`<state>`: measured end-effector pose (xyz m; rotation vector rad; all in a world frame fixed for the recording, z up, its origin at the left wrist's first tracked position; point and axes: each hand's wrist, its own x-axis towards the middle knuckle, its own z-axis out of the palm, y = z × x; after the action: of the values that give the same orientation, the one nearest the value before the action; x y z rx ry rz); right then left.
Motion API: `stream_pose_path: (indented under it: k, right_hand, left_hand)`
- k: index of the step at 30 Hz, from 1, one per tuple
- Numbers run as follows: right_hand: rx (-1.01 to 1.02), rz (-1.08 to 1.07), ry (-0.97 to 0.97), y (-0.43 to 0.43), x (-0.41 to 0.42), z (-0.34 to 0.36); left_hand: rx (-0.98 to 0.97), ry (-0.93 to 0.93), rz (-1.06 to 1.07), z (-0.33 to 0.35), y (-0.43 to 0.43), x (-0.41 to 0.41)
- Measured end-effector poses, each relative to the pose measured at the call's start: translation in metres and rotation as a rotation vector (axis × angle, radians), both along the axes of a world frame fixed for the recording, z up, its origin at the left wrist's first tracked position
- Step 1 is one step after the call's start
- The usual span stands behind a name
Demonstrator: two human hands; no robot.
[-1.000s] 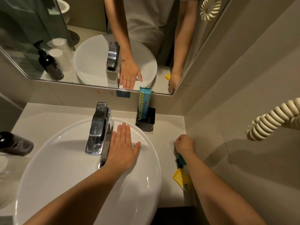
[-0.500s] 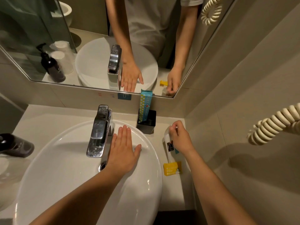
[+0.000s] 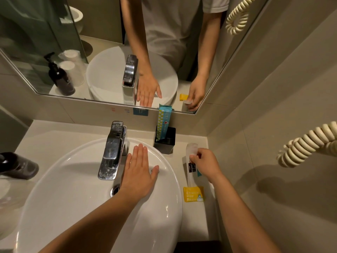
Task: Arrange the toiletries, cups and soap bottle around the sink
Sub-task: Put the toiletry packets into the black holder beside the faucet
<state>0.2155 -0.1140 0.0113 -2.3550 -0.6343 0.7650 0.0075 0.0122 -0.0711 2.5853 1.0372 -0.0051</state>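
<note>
My left hand (image 3: 139, 172) lies flat, fingers spread, on the far rim of the white sink (image 3: 76, 201), just right of the chrome tap (image 3: 113, 150). My right hand (image 3: 205, 164) pinches a clear wrapped toiletry packet (image 3: 191, 152) that lies on the counter right of the sink. A small yellow packet (image 3: 193, 194) lies just below it. A black holder (image 3: 165, 141) at the back carries a blue-green packet (image 3: 163, 123) standing upright. The dark soap bottle (image 3: 17, 165) sits at the left edge; the mirror shows it upright beside upturned clear cups.
A mirror (image 3: 109, 33) runs along the back wall. A tiled wall closes the right side, with a coiled cream cord (image 3: 306, 143) hanging from it. The counter strip right of the sink is narrow. A clear cup (image 3: 4, 190) shows faintly at the lower left.
My right hand has slid the clear packet toward the back of the counter, away from the yellow packet, which now lies uncovered. My left hand has stayed on the sink rim.
</note>
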Motion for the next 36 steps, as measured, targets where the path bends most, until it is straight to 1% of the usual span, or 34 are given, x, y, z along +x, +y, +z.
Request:
stream_pose_path:
  k: [4,10,14,16,21,26,32,36]
  right_hand:
    - [0.034,0.049,0.031,-0.006,-0.001,0.01]
    - [0.187,0.105,0.063,0.0,-0.005,0.035]
    - [0.254,0.06,0.031,0.014,-0.006,0.052]
    - [0.319,0.027,0.002,0.024,-0.006,0.062]
    - [0.424,0.1,-0.14,0.05,-0.005,0.083]
    - [0.575,0.067,-0.14,0.074,-0.001,0.092]
    - [0.586,0.074,-0.173,0.095,0.004,0.079]
    - [0.578,0.012,-0.105,0.101,0.004,0.066]
  left_hand:
    - [0.012,-0.01,0.007,-0.001,-0.001,0.0]
    - [0.012,-0.003,0.005,0.001,-0.001,0.0]
    - [0.013,-0.026,0.013,0.001,-0.001,0.0]
    - [0.014,-0.013,0.01,0.0,-0.001,0.0]
    - [0.005,-0.019,0.015,0.0,-0.001,0.001]
    - [-0.018,-0.019,0.016,0.004,-0.001,0.0]
    - [0.005,-0.048,0.023,-0.003,-0.001,0.001]
    - [0.009,-0.053,0.027,-0.003,-0.001,0.001]
